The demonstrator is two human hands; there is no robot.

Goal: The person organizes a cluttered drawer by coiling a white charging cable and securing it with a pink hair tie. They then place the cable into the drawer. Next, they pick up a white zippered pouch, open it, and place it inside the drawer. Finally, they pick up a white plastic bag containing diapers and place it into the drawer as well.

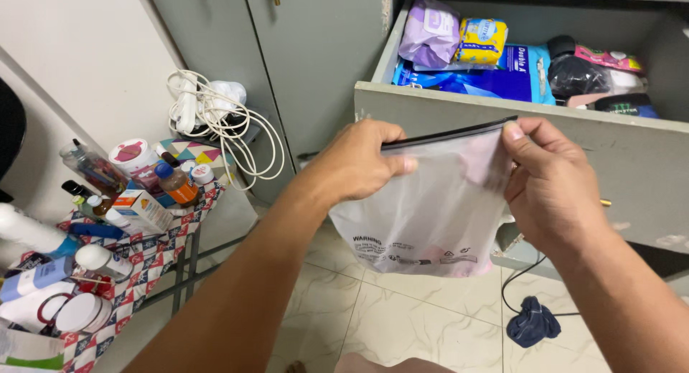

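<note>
A frosted zip-seal plastic bag (430, 208) is held up in front of the open grey drawer (502, 122). Its black zipper strip is pinched at one end by the left hand (359, 161) and at the other by the right hand (549, 183), fingers pressed together. Something pink is seen inside. A cluttered side table (143, 255) stands on the left.

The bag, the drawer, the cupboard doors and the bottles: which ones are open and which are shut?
Frosted plastic bag: hanging upright, black zip strip at top looks closed, something pink inside.
Left hand: pinching the bag's top left corner.
Right hand: pinching the bag's top right corner.
Grey drawer: pulled open, full of packets.
Cupboard doors: shut.
Orange bottle: upright, blue cap on.
White cables: tangled in a heap.
</note>
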